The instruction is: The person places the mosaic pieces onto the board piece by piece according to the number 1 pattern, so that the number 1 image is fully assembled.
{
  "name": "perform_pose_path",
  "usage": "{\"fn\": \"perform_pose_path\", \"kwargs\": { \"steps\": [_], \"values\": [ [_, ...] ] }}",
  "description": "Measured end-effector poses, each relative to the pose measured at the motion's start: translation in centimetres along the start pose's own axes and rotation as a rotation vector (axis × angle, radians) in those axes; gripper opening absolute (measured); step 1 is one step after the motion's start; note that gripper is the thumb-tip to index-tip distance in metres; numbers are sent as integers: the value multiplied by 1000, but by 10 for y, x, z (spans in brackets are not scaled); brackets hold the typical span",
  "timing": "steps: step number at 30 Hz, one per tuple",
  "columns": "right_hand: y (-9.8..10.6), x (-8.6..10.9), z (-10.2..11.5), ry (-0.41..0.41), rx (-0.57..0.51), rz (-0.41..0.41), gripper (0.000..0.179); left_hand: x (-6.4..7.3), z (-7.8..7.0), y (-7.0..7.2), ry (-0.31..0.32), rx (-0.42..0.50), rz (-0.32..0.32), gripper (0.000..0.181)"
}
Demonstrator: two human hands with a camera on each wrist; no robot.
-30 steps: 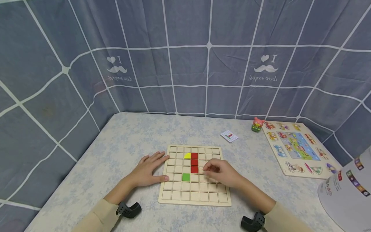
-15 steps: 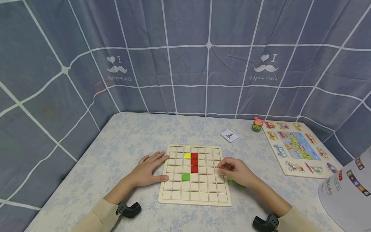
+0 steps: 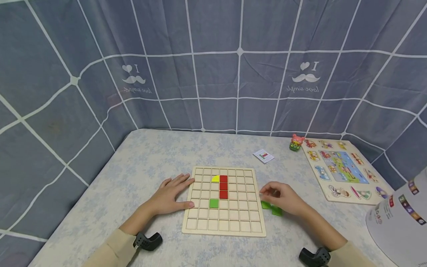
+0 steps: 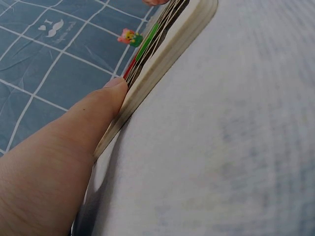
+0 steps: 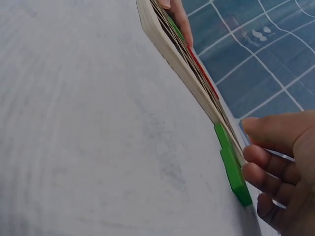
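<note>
A square wooden grid board [image 3: 243,225] lies on the table. It carries a yellow quarter-round tile [image 3: 215,178], a column of red tiles [image 3: 223,186] and a green square tile [image 3: 214,203]. My left hand [image 3: 171,196] rests at the board's left edge with spread fingers; in the left wrist view its thumb [image 4: 106,101] touches the rim. Past the right edge, my right hand [image 3: 280,196] hovers beside loose green tiles [image 3: 276,210]. Its fingers curl loosely and nothing shows between them. The right wrist view has these green pieces [image 5: 235,172] right below the fingertips.
A small pattern card [image 3: 264,156] lies behind the board. Farther right are a pink-and-green figurine [image 3: 296,143] and a picture puzzle board [image 3: 350,174]. A white cylindrical container [image 3: 397,218] stands at the right front. A checked cloth [image 3: 213,74] hangs behind the table.
My right hand has moved right, from over the board to beyond its right edge, bringing the loose green tiles into sight. My left hand has stayed in place.
</note>
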State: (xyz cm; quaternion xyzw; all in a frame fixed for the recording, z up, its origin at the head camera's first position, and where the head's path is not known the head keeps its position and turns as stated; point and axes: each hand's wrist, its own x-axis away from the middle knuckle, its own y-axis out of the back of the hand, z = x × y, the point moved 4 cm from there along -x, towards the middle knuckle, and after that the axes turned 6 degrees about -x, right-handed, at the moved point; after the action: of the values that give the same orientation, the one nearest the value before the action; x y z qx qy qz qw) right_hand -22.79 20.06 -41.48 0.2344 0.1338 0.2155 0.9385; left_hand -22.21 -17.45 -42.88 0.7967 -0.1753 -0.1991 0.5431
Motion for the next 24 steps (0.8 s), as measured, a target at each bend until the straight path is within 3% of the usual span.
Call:
{"fn": "perform_pose_path", "kwargs": {
  "steps": [12,24],
  "values": [
    [5,5,-14,33,47,90,30,-2,2,-2,-9,0,2,85],
    [5,5,-14,49,60,100,26,-1,1,-1,-7,-1,-1,85]
  ]
}}
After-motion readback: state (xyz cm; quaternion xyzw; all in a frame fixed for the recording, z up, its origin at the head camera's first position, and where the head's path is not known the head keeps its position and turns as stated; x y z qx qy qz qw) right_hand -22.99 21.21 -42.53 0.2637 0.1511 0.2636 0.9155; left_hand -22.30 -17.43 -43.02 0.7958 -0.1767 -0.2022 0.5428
